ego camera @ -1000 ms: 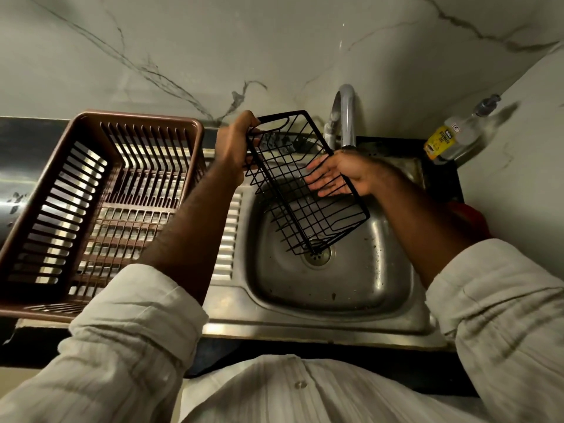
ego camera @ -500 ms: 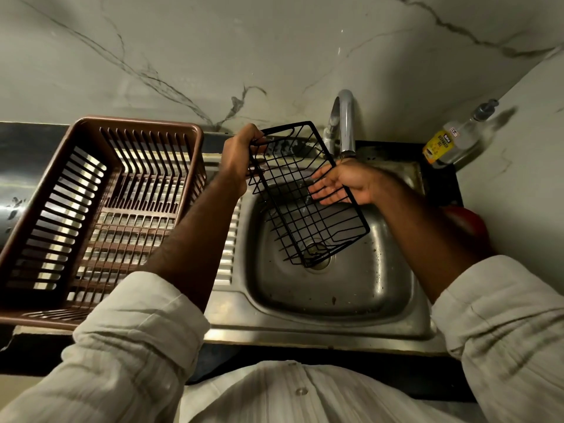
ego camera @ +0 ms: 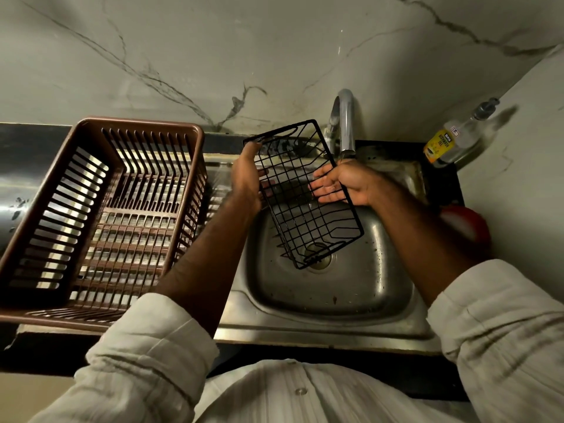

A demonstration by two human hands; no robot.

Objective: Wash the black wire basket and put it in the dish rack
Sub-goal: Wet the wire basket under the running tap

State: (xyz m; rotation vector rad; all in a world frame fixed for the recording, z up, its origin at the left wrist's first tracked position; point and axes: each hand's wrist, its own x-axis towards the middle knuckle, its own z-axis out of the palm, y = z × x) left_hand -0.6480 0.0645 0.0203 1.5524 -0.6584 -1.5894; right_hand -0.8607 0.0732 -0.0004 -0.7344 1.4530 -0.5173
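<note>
Head cam view: my left hand (ego camera: pixel 245 175) grips the black wire basket (ego camera: pixel 308 215) by its rim, tilted over the sink (ego camera: pixel 381 285). My right hand (ego camera: pixel 345 184) lies flat-fingered on the mesh under the tap (ego camera: pixel 346 123). I reckon rub every wire, then flip it. Off to my left hand's left sits the dish rack (ego camera: pixel 137 123).

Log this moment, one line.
left hand: grips black wire basket rim | right hand: palm up inside basket, under tap | basket: tilted over sink, not in dish rack
</note>
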